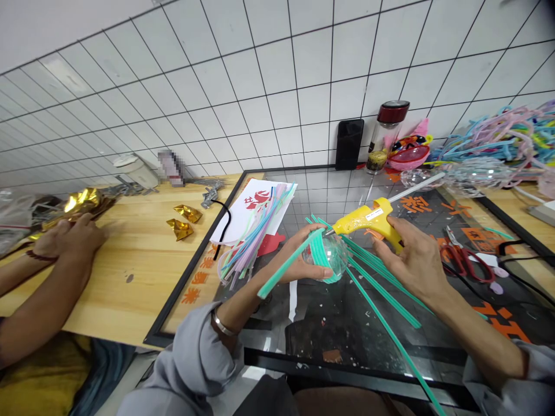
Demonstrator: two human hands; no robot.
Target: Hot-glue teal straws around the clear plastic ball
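My left hand (299, 260) grips a clear plastic ball (336, 251) partly wrapped in green pipe cleaners. A loose green pipe cleaner (286, 268) juts from it toward me. In my right hand (411, 254) is a yellow hot glue gun (366, 219), with a white glue stick (416, 188) sticking out of its back. The gun's nozzle touches or almost touches the green wrapping at the top of the ball. More green pipe cleaners (385, 277) lie under and right of the ball, below my right hand.
Pastel pipe cleaners (255, 231) lie on white paper (229, 222). Red scissors (466, 260) rest at right. A phone (349, 144) and a glass bottle (384, 138) stand by the wall. Another person's hands (78, 237) work at left near gold foil pieces (180, 228).
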